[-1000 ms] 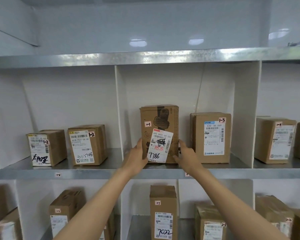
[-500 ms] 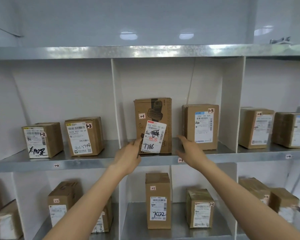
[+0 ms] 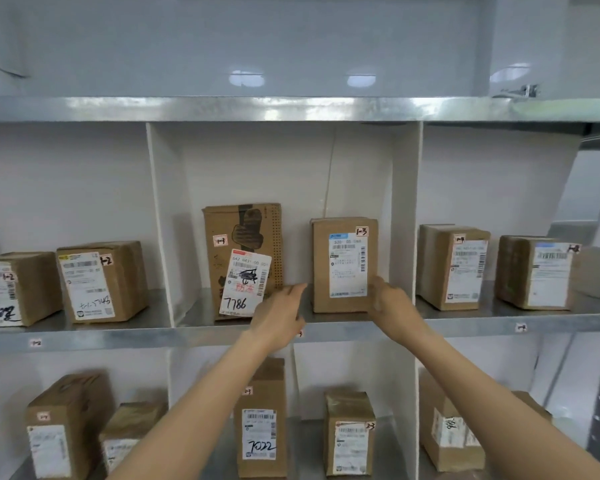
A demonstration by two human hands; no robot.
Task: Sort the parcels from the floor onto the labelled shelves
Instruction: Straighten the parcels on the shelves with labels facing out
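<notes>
Neither hand has hold of anything. The left hand [image 3: 278, 317], at the centre of the frame, has its fingers stretched out and loosely together. They point up and to the right into the gap between the tall parcel marked 7786 [image 3: 243, 258] and the shorter parcel tagged 1-3 [image 3: 343, 265]. The fingertips stop just short of the shorter parcel's left edge. The right hand [image 3: 392, 306], just right of centre, is also uncurled and lies over that parcel's lower right corner. It is too blurred to tell whether it touches the cardboard.

The 1-3 parcel stands upright in the middle compartment on the metal shelf [image 3: 465, 323]. Its long axis is vertical, its label faces outward, and it sits near the white divider [image 3: 404, 209] on its right.

The relation that matters is that the parcel sits squarely between the two hands, a little above them, with the right hand nearer. To take or straighten it, the hands would probably close in sideways on its narrow flanks. The left hand has little room beside the tall parcel.
</notes>
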